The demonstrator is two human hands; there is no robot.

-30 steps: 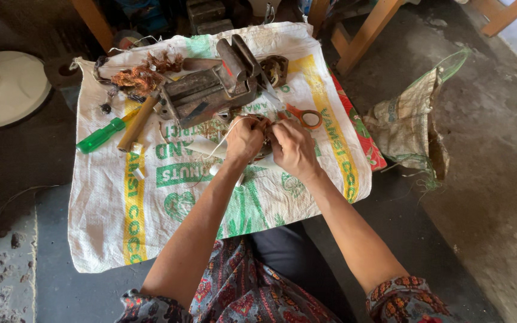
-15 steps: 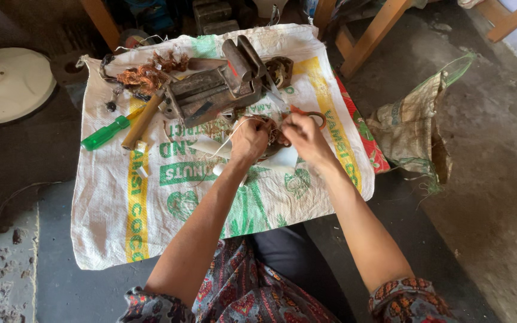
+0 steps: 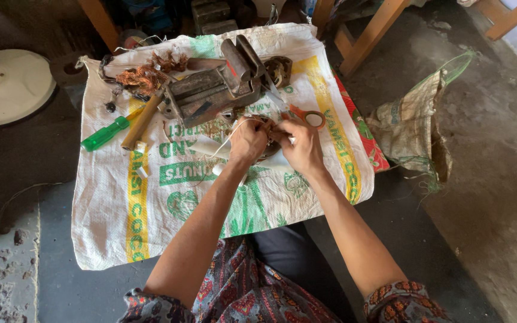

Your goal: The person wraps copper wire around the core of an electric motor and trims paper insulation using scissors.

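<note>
My left hand and my right hand meet over a white woven sack spread on the floor. Between them they grip a small dark round part with wire windings; most of it is hidden by the fingers. A thin white thread runs out from my left hand. Orange-handled scissors lie just beyond my right hand. A grey bench vise stands right behind both hands.
On the sack's far left lie a tangle of copper wire, a wooden-handled tool and a green-handled screwdriver. A white round base sits at the left. A crumpled woven bag and wooden legs are at the right.
Both hands stay together on the dark part. My right hand reached slightly right toward the scissors, then drew back to the left hand.
</note>
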